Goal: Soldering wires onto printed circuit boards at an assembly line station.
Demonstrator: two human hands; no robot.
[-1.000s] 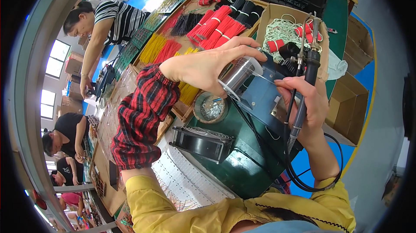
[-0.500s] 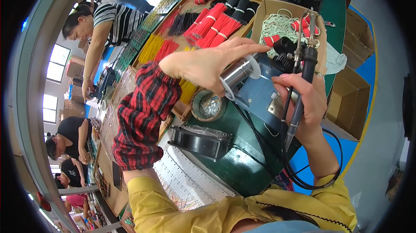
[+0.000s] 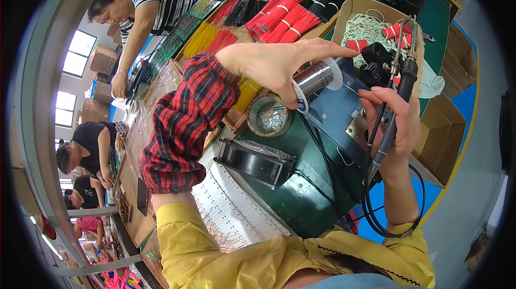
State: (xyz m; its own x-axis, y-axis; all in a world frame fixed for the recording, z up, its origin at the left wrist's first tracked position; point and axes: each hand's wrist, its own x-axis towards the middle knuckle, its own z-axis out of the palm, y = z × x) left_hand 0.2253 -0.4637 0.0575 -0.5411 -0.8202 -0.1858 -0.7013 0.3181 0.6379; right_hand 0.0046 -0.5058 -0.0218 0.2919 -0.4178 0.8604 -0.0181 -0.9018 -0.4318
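Observation:
A silvery spool of solder wire [image 3: 316, 76] with pale end flanges sits over a blue-grey metal box [image 3: 336, 107]. My left hand [image 3: 277, 68] spans the spool, thumb against the near flange and fingers stretched along its upper side to the far end. In my right hand [image 3: 400, 119] is a soldering iron [image 3: 407, 82] with a thin metal tube beside it, its tip pointing up and away. A fine strand runs from the spool toward my right thumb and forefinger, which are close together. My right palm is hidden behind the iron's handle.
A wooden bowl [image 3: 257, 117] of metal bits and a black fan [image 3: 255, 161] stand nearer me on the green table. Beyond lie bundled red wires [image 3: 282, 15] and a cardboard box [image 3: 352, 6] of pale cords. Cables cross the tabletop. Co-workers sit along the left.
The whole view has shifted, so the table and both hands appear farther right and slightly higher. Both hands keep nearly the same pose at the spool and iron.

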